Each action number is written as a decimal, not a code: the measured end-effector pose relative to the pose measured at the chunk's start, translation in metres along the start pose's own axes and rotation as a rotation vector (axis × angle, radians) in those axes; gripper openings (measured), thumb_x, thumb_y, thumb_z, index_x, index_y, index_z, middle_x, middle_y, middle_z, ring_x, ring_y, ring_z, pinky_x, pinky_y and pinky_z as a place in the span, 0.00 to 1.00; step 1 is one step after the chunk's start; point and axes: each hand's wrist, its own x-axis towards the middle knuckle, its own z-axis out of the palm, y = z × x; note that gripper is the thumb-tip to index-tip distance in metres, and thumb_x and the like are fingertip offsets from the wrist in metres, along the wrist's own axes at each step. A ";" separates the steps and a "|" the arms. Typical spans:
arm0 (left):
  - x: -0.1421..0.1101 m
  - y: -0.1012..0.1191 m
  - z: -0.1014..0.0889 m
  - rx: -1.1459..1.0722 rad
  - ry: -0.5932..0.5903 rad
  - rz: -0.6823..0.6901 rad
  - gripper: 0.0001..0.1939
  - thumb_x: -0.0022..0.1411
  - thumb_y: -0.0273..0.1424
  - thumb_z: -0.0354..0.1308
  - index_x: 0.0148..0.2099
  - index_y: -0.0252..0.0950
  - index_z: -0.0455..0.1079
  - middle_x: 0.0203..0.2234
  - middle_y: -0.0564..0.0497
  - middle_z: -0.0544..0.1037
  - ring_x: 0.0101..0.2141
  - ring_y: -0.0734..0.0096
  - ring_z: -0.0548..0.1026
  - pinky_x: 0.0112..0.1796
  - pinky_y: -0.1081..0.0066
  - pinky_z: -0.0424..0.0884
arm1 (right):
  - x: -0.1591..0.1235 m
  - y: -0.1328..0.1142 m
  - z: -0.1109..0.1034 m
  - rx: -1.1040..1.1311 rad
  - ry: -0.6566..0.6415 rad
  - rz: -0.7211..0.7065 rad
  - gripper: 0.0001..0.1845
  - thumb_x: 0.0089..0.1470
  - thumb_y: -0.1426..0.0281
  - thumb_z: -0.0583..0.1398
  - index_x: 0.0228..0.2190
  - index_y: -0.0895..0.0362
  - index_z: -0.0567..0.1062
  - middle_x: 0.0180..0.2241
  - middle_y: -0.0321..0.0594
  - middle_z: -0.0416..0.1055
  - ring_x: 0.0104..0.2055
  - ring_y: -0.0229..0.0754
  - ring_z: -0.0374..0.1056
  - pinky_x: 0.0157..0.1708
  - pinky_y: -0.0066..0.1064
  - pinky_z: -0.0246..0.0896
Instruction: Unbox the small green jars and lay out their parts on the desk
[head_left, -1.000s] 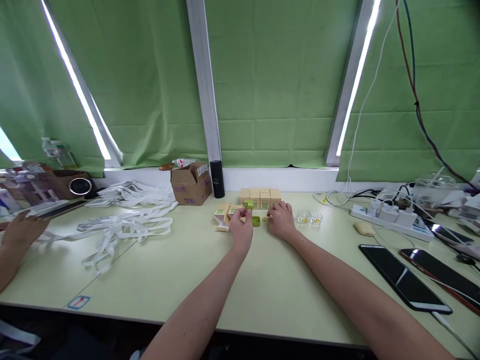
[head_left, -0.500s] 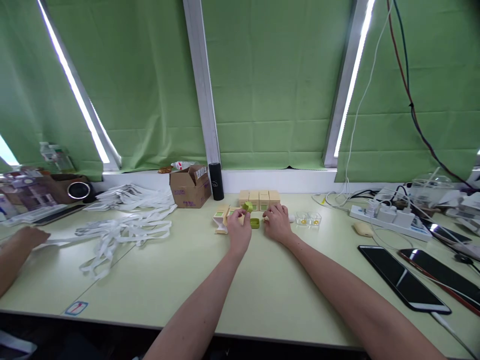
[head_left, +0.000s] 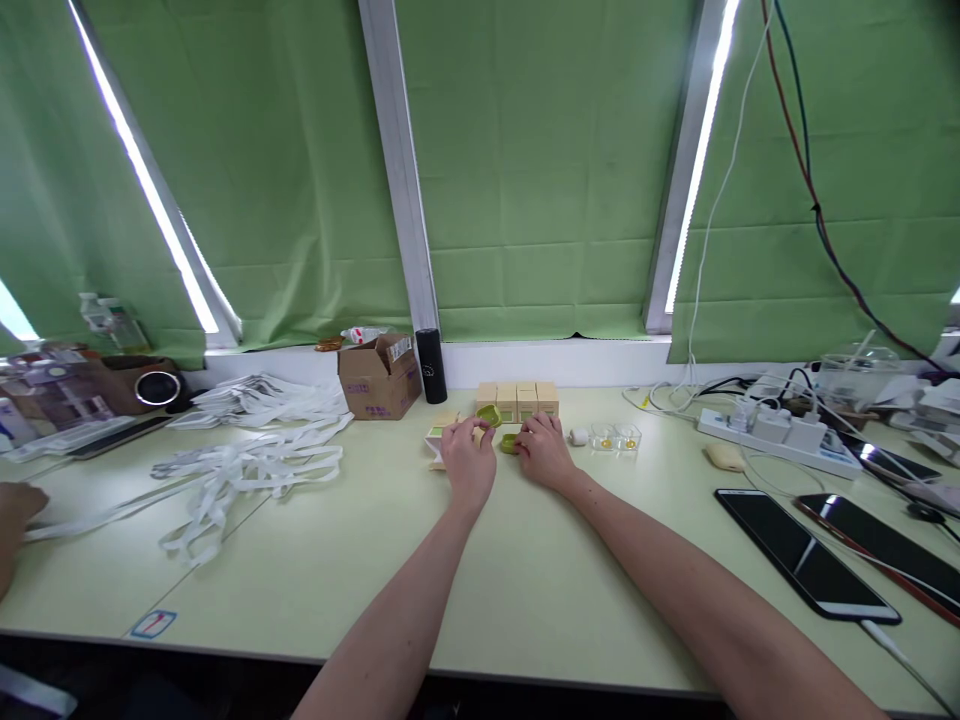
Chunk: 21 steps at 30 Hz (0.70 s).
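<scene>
No words can be read clearly: the cardboard box (head_left: 379, 383) carries purple print (head_left: 388, 408) (too small for reading), and the counter (head_left: 555, 600) a sticker (head_left: 154, 624) with one red mark.

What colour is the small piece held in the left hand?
Yellowish green; the piece in the left hand shows best in the head view.

Daylight glared beside the blinds (head_left: 555, 170), upper left and upper right; the bench (head_left: 570, 600) was softly lit, a phone (head_left: 802, 560) at lower right caught a streak, and small details looked soft.
</scene>
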 end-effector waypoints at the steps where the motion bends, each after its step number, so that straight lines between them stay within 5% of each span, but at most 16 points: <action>1: 0.000 0.000 0.000 0.034 -0.012 0.006 0.05 0.59 0.26 0.66 0.35 0.43 0.77 0.34 0.46 0.79 0.48 0.50 0.70 0.55 0.54 0.60 | 0.001 0.001 0.001 -0.006 0.001 0.005 0.12 0.62 0.74 0.59 0.34 0.53 0.84 0.40 0.46 0.73 0.50 0.50 0.59 0.51 0.41 0.48; 8: 0.000 0.005 -0.005 0.401 -0.133 0.028 0.03 0.65 0.30 0.61 0.40 0.42 0.76 0.39 0.47 0.81 0.53 0.54 0.69 0.55 0.56 0.61 | -0.002 0.003 0.001 -0.003 0.043 0.040 0.07 0.60 0.72 0.63 0.39 0.55 0.82 0.40 0.46 0.73 0.50 0.51 0.61 0.51 0.42 0.51; 15: 0.011 0.006 -0.008 0.625 -0.320 0.071 0.03 0.66 0.28 0.59 0.39 0.40 0.75 0.39 0.46 0.83 0.57 0.51 0.66 0.54 0.54 0.58 | -0.035 -0.005 -0.020 0.123 0.034 -0.040 0.12 0.58 0.74 0.62 0.45 0.54 0.78 0.40 0.46 0.74 0.50 0.53 0.62 0.50 0.43 0.55; 21: 0.030 0.010 -0.004 0.707 -0.469 0.238 0.10 0.65 0.23 0.56 0.34 0.39 0.76 0.44 0.46 0.83 0.64 0.46 0.56 0.56 0.51 0.52 | -0.059 -0.011 -0.039 0.213 0.003 -0.081 0.13 0.58 0.76 0.61 0.45 0.56 0.78 0.41 0.45 0.75 0.50 0.52 0.62 0.50 0.44 0.56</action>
